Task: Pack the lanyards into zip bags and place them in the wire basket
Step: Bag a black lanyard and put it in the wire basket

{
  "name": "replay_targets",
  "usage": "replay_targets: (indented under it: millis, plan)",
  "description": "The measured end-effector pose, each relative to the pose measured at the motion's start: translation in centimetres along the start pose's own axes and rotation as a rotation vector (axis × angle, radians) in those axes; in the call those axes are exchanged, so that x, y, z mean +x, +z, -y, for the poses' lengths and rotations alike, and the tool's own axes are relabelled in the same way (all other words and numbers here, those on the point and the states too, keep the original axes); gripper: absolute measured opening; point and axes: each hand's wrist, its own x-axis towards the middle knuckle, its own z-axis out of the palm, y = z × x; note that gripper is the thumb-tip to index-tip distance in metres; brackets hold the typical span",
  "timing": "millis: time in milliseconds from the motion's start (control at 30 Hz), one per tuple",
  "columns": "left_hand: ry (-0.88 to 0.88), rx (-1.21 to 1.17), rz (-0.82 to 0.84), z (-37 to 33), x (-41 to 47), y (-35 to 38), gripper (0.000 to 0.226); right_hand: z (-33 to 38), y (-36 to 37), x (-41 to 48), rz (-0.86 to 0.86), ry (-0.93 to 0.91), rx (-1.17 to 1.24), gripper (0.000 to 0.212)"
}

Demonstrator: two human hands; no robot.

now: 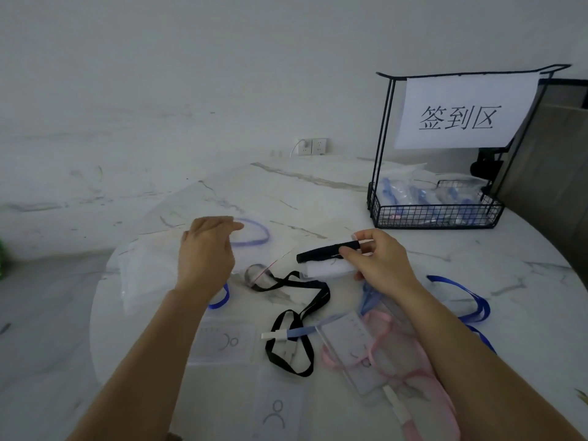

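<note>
My right hand (380, 261) pinches a folded black lanyard (324, 253) together with its white badge card (324, 269) above the table's middle. My left hand (206, 249) hovers with loosely curled fingers over a pile of clear zip bags (149, 268), holding nothing. A blue lanyard loop (254, 232) lies just beyond its fingers. Another black lanyard (296, 316) sprawls on the table below my hands. A pink lanyard (397, 354) and blue lanyards (461, 300) lie at the right. The black wire basket (436, 214) stands at the back right with several bagged lanyards inside.
A white paper sign (461, 113) hangs on the basket's tall frame. Clear badge holders (226, 343) lie near the front edge of the round marble table (318, 192). A wall socket (313, 146) sits behind the table. A dark panel (560, 173) stands at the right.
</note>
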Motion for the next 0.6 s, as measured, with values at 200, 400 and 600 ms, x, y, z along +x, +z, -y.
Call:
replay_targets:
  millis: [200, 400, 600]
  plan:
    - [-0.22, -0.006, 0.233, -3.6, -3.1, 1.1, 0.045, 0.2, -0.2, 0.1, -0.054, 0.017, 0.002, 0.029]
    - [-0.222, -0.064, 0.18, -2.9, -3.7, 2.2, 0.013, 0.3, -0.3, 0.1, -0.073, -0.02, 0.002, 0.027]
    - [-0.216, -0.051, 0.224, -2.7, -3.5, 3.0, 0.016, 0.2, -0.4, 0.2, -0.086, -0.046, 0.005, 0.027]
